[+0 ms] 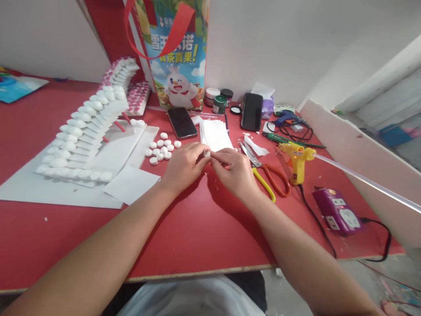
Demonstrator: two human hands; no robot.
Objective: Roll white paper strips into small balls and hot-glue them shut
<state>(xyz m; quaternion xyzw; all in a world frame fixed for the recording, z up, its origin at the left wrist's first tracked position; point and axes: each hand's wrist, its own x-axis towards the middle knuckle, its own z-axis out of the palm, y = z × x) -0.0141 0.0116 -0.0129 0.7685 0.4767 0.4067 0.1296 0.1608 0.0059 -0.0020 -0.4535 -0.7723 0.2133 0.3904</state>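
Observation:
Between the fingertips of both hands is a small white piece (207,154). My left hand (187,163) pinches it from the left, and my right hand (232,169) touches it from the right with its fingers closed together. Just left of my left hand lie several white rounded pieces (163,149) in a loose group. Beyond my hands is a stack of white paper (215,135). Scissors (276,180) with one red and one yellow handle lie open to the right of my right hand.
A curved white model (95,127) fills the left side, on a white board (19,184). Two phones (182,123), paint jars (219,104) and a gift bag (177,66) stand or lie behind. At right are a yellow glue gun (298,164) and a purple power box (337,210) with cords.

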